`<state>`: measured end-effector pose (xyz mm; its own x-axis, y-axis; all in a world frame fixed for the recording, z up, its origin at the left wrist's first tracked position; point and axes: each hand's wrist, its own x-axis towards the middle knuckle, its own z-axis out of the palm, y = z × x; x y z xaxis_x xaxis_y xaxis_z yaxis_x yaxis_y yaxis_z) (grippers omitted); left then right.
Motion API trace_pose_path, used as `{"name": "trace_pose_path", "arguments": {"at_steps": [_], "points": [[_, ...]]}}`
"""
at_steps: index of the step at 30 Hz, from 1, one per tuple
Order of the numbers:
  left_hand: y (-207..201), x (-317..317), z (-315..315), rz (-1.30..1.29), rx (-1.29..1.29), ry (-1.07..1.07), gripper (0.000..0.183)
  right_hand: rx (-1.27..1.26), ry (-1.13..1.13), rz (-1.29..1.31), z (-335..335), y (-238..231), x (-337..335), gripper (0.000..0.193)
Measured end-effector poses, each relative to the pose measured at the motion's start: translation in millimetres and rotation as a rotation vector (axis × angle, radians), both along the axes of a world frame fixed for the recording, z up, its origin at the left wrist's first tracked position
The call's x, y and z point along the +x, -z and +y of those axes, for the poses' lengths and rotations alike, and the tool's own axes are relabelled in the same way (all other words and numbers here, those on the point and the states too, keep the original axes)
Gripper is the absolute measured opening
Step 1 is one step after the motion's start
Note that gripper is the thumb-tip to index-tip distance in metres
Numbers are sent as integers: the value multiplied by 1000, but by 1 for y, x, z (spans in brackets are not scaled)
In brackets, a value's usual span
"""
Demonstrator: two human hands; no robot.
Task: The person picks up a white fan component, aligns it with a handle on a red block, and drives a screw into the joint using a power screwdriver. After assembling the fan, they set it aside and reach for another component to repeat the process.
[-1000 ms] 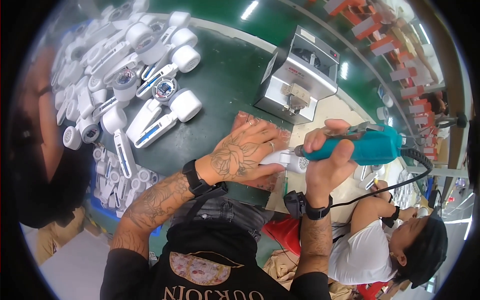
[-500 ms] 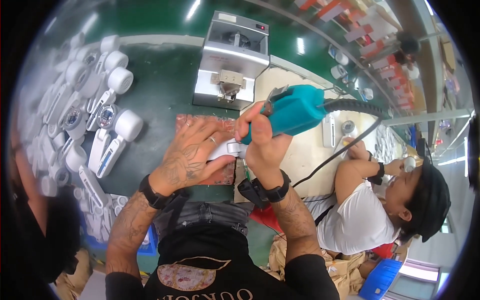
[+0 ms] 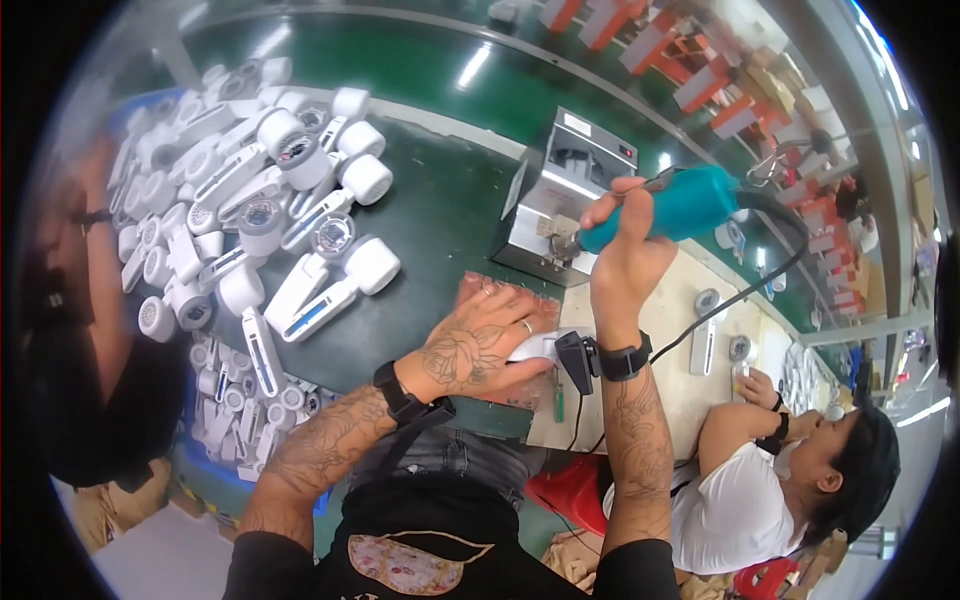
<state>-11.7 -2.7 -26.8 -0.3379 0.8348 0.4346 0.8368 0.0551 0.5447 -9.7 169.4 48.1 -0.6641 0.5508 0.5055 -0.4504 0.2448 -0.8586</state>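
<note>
My right hand (image 3: 632, 245) is wrapped round a teal electric screwdriver (image 3: 690, 205), held raised and tilted. Its tip end points at the front outlet of a grey metal screw feeder (image 3: 543, 202); whether they touch, I cannot tell. Lower down, my left hand (image 3: 472, 345) presses a white plastic fan part (image 3: 535, 347) onto a reddish mat (image 3: 512, 394). Most of that part lies hidden under my palm and behind a black device on my right wrist. A small green-handled tool (image 3: 559, 400) lies beside the mat.
Many white handheld fans (image 3: 370, 265) are heaped on the green table at left, with more in a blue bin (image 3: 215, 462) below. A black cord (image 3: 725, 300) loops from the screwdriver. A co-worker (image 3: 735, 470) sits close at right; another person's arm shows far left.
My right hand has lifted the screwdriver away from the white part, up to the screw feeder. My left hand stays on the part. The whole view has swung, shifting the scene rightward.
</note>
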Motion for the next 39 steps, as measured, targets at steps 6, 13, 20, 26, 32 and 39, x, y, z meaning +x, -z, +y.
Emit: {"name": "trace_pose_path", "arguments": {"at_steps": [6, 13, 20, 26, 32, 39], "points": [[2, 2, 3, -18, -3, -10, 51, -46, -45, -23, 1, 14, 1, 36], [11, 2, 2, 13, 47, -51, 46, -157, -21, -58, -21, -5, 74, 55], [5, -2, -1, -24, -55, -20, 46, -138, -63, -94, -29, 11, 100, 65], [6, 0, 5, -15, -25, -15, 45, -178, -64, -85, -25, 18, 103, 61], [-8, -2, 6, -42, 17, 55, 39, -282, -110, 0, -28, 48, 107, 32], [-21, 6, 12, -76, -11, 34, 37, -109, -107, -49, -21, 52, 111, 35]]}}
